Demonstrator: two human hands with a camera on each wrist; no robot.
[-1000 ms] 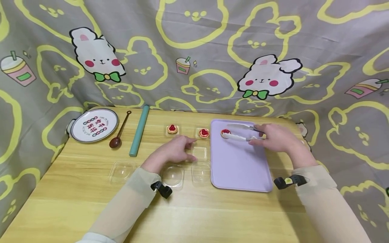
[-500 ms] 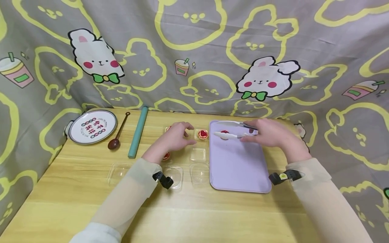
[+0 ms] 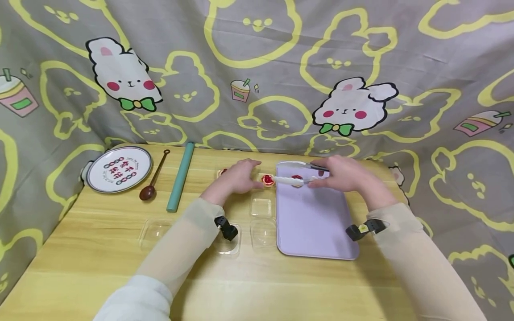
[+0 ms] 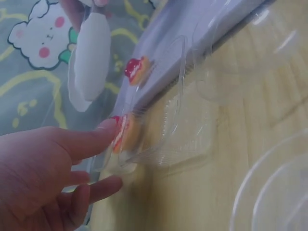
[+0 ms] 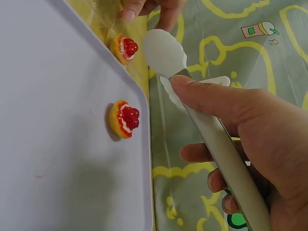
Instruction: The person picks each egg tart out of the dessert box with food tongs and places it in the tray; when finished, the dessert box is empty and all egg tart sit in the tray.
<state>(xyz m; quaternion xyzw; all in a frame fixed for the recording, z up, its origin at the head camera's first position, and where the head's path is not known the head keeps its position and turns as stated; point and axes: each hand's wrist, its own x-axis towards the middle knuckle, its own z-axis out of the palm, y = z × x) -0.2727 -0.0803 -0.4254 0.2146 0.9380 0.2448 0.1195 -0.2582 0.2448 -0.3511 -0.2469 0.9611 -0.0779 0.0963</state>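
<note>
My right hand (image 3: pixel 339 175) holds a pair of tongs (image 5: pixel 166 53) with white scalloped heads, their arms apart over the back of the lilac tray (image 3: pixel 317 232). A small tart with red fruit (image 5: pixel 126 120) stands on the tray under them, ungripped. My left hand (image 3: pixel 238 176) is spread beside another fruit tart (image 3: pixel 267 180), which sits in a clear plastic box left of the tray. In the left wrist view, the thumb (image 4: pixel 103 134) overlaps the edge of this tart (image 4: pixel 125 134). A further tart (image 3: pixel 222 171) peeks out behind the left hand, mostly hidden.
Clear box halves stand in front of the left hand, including a bare one (image 3: pixel 261 207) and lids (image 3: pixel 263 234). Farther left lie a teal rolling stick (image 3: pixel 180 178), a brown spoon (image 3: pixel 147 192) and a white plate (image 3: pixel 119 169). A patterned curtain (image 3: pixel 277 67) hangs behind the table.
My left hand has moved back toward the rear row of tarts. My right hand has carried the open tongs leftward, their heads now reaching the tray's left edge.
</note>
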